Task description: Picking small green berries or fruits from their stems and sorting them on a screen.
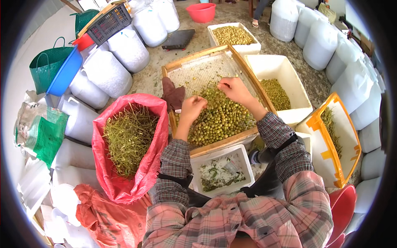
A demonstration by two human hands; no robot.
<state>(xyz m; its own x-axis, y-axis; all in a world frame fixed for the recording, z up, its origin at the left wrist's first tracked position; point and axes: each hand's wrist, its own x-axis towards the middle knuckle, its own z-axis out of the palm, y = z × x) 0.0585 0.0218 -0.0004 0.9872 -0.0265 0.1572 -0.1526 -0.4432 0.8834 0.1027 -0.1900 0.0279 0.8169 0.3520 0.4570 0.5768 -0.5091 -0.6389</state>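
Observation:
A wood-framed wire mesh screen point(204, 66) lies in front of me, its near half heaped with small round green-yellow fruits point(221, 122). My left hand point(193, 107) hovers over the heap's left side, fingertips curled together; whether something thin is between them cannot be told. Over the heap's far edge, my right hand point(231, 88) has thumb and fingertips pinched at a small stem or fruit, too small to make out surely. A dark maroon cloth point(172, 93) hangs on the frame's left side. Left of the screen, a pink woven sack point(98, 148) holds thin green-brown stems point(131, 139).
White foam boxes point(273, 66) with fruits stand right and beyond. A white tray point(220, 189) with leafy scraps is below the screen. An orange-rimmed container point(333, 155) sits at right. White plastic jugs point(107, 73) line both sides. A person's leg point(259, 14) shows at the far side.

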